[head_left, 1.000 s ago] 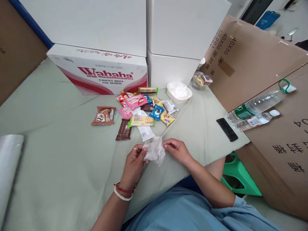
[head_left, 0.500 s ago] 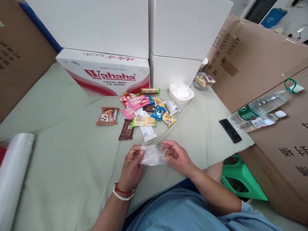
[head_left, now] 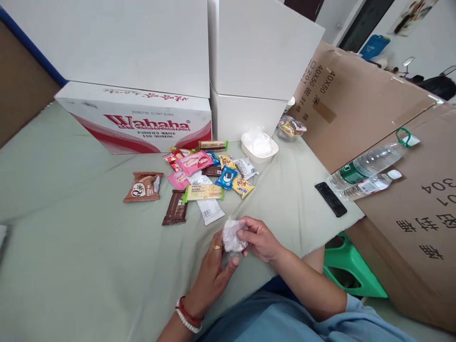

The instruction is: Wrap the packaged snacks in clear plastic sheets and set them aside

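Observation:
A crumpled clear plastic bag (head_left: 234, 235) is between my two hands, just above the cloth near my body. My right hand (head_left: 261, 239) pinches its right side between thumb and fingers. My left hand (head_left: 215, 266) curls round the bag's left and lower part, thumb against it. Past my hands lies a loose pile of wrapped snacks: a soda biscuit pack (head_left: 204, 192), a dark brown packet (head_left: 175, 207), a white packet (head_left: 210, 211), a pink packet (head_left: 194, 163) and a blue packet (head_left: 226, 177). One brown snack packet (head_left: 143, 187) lies apart on the left.
A white bowl (head_left: 270, 157) with crumpled clear plastic stands behind the snacks, before a Wahaha carton (head_left: 149, 128) and white boxes (head_left: 263, 52). At right are a black phone (head_left: 331, 199), two bottles (head_left: 370, 161), cardboard (head_left: 356, 118) and a green stool (head_left: 356, 270).
The plastic bag, stretched flat between my hands before, is now bunched up and more upright. My hands have come closer together. The camera view has shifted.

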The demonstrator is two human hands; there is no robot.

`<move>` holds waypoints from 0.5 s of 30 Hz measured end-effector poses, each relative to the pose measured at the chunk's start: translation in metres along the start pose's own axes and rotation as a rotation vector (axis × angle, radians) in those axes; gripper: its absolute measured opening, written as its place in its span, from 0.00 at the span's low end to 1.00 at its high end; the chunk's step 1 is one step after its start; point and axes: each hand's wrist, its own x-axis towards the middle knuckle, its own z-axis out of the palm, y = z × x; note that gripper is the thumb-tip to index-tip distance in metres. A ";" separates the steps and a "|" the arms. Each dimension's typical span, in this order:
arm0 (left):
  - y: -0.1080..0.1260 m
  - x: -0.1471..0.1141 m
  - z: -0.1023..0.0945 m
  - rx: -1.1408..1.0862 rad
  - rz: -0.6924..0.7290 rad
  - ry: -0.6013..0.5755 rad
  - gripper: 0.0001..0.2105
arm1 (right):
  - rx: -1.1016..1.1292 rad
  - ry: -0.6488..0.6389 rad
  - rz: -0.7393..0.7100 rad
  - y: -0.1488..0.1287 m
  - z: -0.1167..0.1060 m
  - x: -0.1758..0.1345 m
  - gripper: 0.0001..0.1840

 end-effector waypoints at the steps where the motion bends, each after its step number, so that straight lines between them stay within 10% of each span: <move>1: -0.003 -0.001 0.002 0.058 0.018 0.008 0.30 | -0.004 -0.061 0.054 -0.006 -0.001 0.001 0.23; 5: -0.015 -0.004 0.006 0.245 0.063 0.029 0.18 | -0.296 -0.137 0.106 -0.051 -0.015 0.011 0.21; 12: -0.007 0.002 -0.003 0.218 0.079 0.027 0.09 | -0.679 0.610 -0.358 -0.186 -0.098 0.125 0.12; 15: -0.002 0.003 -0.005 0.174 0.054 0.026 0.10 | -1.407 0.811 -0.345 -0.207 -0.121 0.184 0.16</move>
